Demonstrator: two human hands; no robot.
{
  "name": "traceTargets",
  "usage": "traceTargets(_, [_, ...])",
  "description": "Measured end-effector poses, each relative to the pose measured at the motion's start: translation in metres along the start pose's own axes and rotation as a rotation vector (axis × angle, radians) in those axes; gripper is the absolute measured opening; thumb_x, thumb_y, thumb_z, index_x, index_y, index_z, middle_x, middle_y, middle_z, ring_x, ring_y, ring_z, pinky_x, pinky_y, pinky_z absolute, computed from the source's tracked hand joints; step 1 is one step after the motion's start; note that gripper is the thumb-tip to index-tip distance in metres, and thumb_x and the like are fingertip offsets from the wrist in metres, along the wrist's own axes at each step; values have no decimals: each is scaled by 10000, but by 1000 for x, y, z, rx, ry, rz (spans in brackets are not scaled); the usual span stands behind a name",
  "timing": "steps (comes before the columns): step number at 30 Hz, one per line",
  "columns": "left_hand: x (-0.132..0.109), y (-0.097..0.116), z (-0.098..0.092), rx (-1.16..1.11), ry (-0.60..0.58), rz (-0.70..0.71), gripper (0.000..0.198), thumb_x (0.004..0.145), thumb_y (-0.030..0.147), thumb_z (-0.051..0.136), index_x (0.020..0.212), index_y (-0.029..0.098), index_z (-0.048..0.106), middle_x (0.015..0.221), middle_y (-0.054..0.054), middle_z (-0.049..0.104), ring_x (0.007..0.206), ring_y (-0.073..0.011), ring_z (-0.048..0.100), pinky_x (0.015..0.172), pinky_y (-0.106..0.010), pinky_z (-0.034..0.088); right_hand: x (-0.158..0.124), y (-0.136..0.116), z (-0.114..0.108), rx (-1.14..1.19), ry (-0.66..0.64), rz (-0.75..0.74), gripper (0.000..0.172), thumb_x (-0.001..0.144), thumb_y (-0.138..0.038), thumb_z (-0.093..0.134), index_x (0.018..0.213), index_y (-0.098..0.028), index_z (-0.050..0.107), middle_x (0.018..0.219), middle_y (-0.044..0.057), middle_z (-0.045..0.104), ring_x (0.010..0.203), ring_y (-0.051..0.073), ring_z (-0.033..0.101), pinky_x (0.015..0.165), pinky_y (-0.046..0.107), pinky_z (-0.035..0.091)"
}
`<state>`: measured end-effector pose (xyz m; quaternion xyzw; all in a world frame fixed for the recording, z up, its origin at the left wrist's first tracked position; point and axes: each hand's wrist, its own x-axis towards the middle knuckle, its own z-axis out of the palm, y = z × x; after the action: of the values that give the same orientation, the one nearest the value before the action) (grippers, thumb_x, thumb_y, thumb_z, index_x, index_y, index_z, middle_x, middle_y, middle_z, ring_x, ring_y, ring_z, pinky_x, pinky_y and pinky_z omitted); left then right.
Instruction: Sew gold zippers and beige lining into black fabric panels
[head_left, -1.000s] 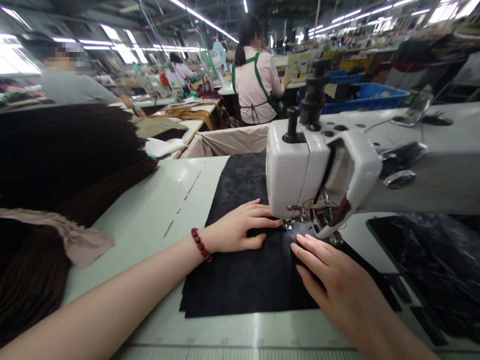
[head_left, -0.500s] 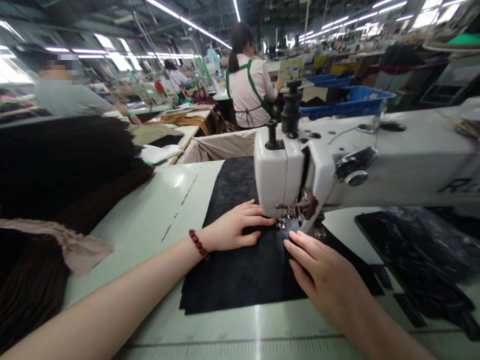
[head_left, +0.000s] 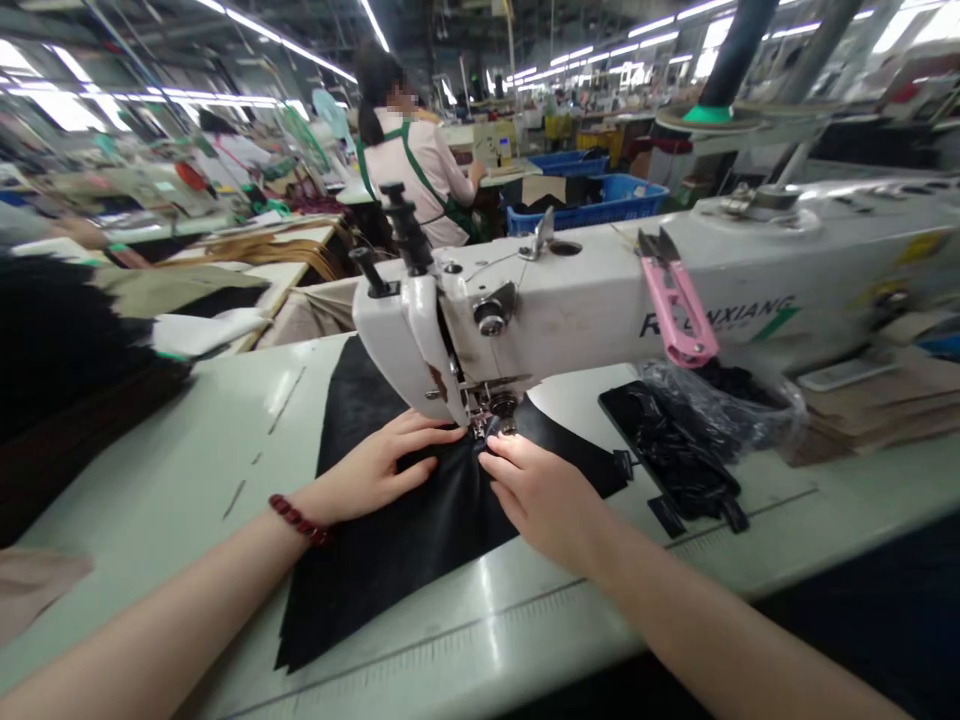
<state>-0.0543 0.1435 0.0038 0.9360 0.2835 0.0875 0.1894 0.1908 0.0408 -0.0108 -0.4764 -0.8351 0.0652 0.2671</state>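
A black sheet of leather-like material (head_left: 390, 530) lies under the needle area of a white sewing machine (head_left: 570, 320). My left hand (head_left: 390, 465) rests on the sheet with its fingers spread, the fingertips just left of the presser foot (head_left: 478, 428). Close to the foot's right side, my right hand (head_left: 536, 490) has its fingers drawn together on a small dark piece (head_left: 492, 430), which stands up slightly beside the foot. Its thumb is partly hidden. Around my left wrist is a dark red bead bracelet (head_left: 298, 520).
Pink-handled thread snips (head_left: 679, 305) rest on the machine arm. Black strips (head_left: 675, 450) and clear plastic (head_left: 750, 400) lie to the right. A dark stack (head_left: 67, 370) stands at the left. Beyond the table, a person in a green-strapped apron (head_left: 416, 160) works near blue crates (head_left: 592, 200).
My view has turned right, so the machine and hands appear further left. My right fingers have gone from lying on the material to gathering at the small dark piece. The black sheet appears rotated.
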Motion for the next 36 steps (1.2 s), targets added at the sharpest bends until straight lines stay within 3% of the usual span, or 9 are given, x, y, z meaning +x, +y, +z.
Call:
traceTargets(3, [-2, 3, 0, -7, -6, -18, 432, 968, 284, 465, 1397, 312, 498, 1396, -29, 544, 1256, -230, 523, 1120, -407, 384, -7, -1, -12, -51, -35, -4, 347, 951, -183, 475, 1281, -143, 575, 1343, 98, 585, 1255, 198, 519, 1081, 350, 412])
traceTargets(7, [-2, 3, 0, -10, -11, -49, 417, 970, 287, 468, 1384, 319, 513, 1335, -30, 586, 1221, -220, 546, 1102, -385, 402, -39, -4, -39, -282, 25, 204, 355, 958, -219, 471, 1287, -134, 570, 1300, 142, 612, 1208, 249, 548, 1063, 466, 391])
traceTargets(12, [-1, 5, 0, -3, 12, -49, 408, 965, 299, 463, 1364, 287, 545, 1313, -61, 591, 1214, -230, 552, 1098, -403, 413, -73, 8, -63, -590, 6, 308, 322, 891, -134, 520, 1200, -126, 610, 1055, 160, 674, 932, 301, 591, 780, 470, 441])
traceTargets(17, [1, 8, 0, -13, 44, -37, 404, 952, 304, 480, 1345, 279, 567, 1321, -73, 580, 1218, -238, 550, 1107, -425, 407, -71, 33, -67, -664, -3, 370, 51, 884, -187, 569, 869, -182, 617, 857, 100, 612, 844, 269, 554, 719, 406, 389])
traceTargets(23, [1, 11, -1, -15, 53, -34, 392, 951, 285, 485, 1332, 275, 576, 1337, -68, 564, 1239, -229, 535, 1133, -428, 375, -69, 37, -83, -634, 56, 332, 143, 919, -188, 518, 794, -191, 585, 778, 54, 599, 762, 211, 557, 698, 361, 356])
traceTargets(27, [1, 12, 0, -18, 58, -32, 396, 952, 297, 478, 1336, 275, 571, 1360, -64, 551, 1248, -229, 530, 1155, -451, 339, -83, 57, -112, -653, 194, 339, 145, 926, -252, 528, 842, -187, 627, 798, 45, 606, 752, 203, 559, 701, 355, 369])
traceTargets(31, [1, 12, 1, -19, 57, -28, 408, 945, 290, 479, 1344, 270, 565, 1375, -68, 543, 1259, -231, 522, 1162, -461, 325, -109, 81, -122, -676, 96, 295, 228, 945, -263, 508, 1061, -183, 687, 880, 57, 648, 761, 212, 586, 681, 361, 391])
traceTargets(33, [1, 12, 1, -22, 58, -26, 413, 944, 284, 478, 1349, 275, 559, 1387, -64, 534, 1269, -230, 515, 1165, -462, 321, -125, 77, -118, -635, 113, 279, 283, 956, -290, 502, 1161, -180, 663, 903, 62, 659, 756, 211, 593, 697, 366, 408])
traceTargets(36, [0, 12, 2, -18, 61, -36, 413, 944, 283, 478, 1349, 279, 556, 1399, -58, 525, 1289, -229, 497, 1171, -467, 311, -145, 55, -106, -539, 139, 205, 286, 977, -272, 460, 1154, -162, 656, 917, 73, 679, 788, 212, 619, 741, 368, 423])
